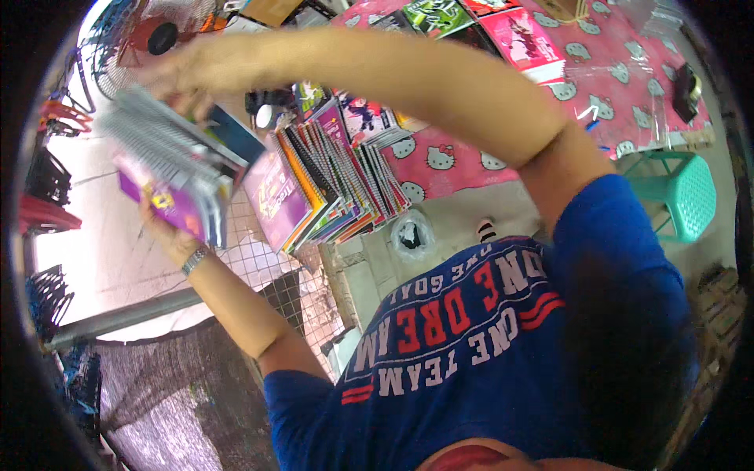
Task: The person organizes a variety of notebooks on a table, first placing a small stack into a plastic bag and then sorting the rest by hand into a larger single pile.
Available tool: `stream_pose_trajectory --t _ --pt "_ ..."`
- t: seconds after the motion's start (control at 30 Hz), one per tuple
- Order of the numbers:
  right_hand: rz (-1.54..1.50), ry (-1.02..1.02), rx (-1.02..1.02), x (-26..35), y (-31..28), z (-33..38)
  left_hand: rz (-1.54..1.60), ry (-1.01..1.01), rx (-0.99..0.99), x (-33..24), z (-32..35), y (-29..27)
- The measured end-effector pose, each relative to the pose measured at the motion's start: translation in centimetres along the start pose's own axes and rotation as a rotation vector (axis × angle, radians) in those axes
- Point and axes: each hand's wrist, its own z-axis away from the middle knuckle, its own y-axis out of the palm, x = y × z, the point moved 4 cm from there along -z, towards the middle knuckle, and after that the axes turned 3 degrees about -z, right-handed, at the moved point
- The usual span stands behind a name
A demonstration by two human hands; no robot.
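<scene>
A stack of spiral notebooks (169, 169) with purple and blue covers is held up at the left, blurred by motion. My left hand (161, 224), a watch on its wrist, grips the stack from below. My right hand (177, 74) reaches across from the right and rests on the stack's top edge, fingers curled over it. Just right of the stack, a row of more spiral notebooks (334, 184) leans on edge against a table.
A table with a pink cat-print cloth (463, 161) carries books and clear bags. A green plastic stool (683, 192) stands at the right, a fan (149, 39) at top left, a wire mesh panel (263, 271) below the notebooks, and a black bag (411, 235) on the floor.
</scene>
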Motion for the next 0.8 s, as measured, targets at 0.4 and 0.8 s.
stream_pose_trajectory --t 0.4,0.8 --pt "0.809 0.014 0.575 13.1 -16.3 24.3 0.218 -0.771 1.119 25.9 21.1 27.5" --pt "0.311 1.077 -0.646 10.2 -35.4 54.7 -0.235 -0.361 0.949 45.6 27.1 48.2"
